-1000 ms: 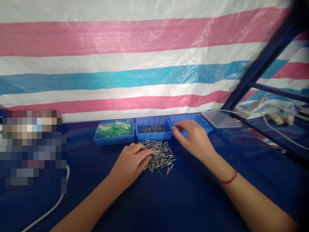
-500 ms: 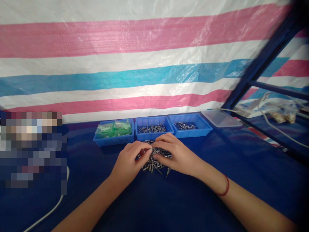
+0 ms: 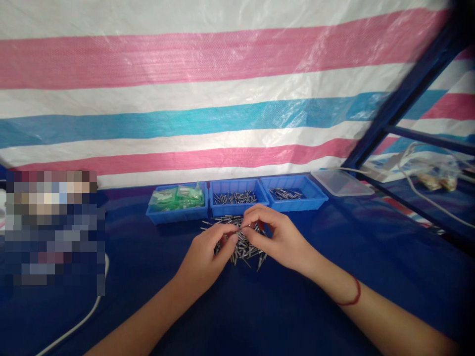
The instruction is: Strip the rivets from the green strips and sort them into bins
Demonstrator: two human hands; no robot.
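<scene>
A loose pile of thin silver metal fasteners [image 3: 243,254], like screws or rivets, lies on the blue tabletop. Just above it, my left hand [image 3: 210,249] pinches a small fastener between thumb and index finger. My right hand [image 3: 276,237] meets it from the other side, thumb and index fingertips closed at the same small piece. The piece itself is mostly covered by the fingertips. Behind the pile, the middle blue bin [image 3: 233,203] and the right blue bin [image 3: 315,198] contain similar metal fasteners.
The left blue bin [image 3: 176,216] holds green-and-clear plastic packets [image 3: 181,198]. A translucent lid [image 3: 341,183] lies to the right of the bins. A white cable [image 3: 87,316] runs along the left, beside a blurred area. A dark metal frame [image 3: 404,94] and a striped sheet [image 3: 185,59] stand behind.
My right thumb and index finger have closed together, meeting my left fingertips over the pile; before, they were apart. The whole view has shifted slightly.
</scene>
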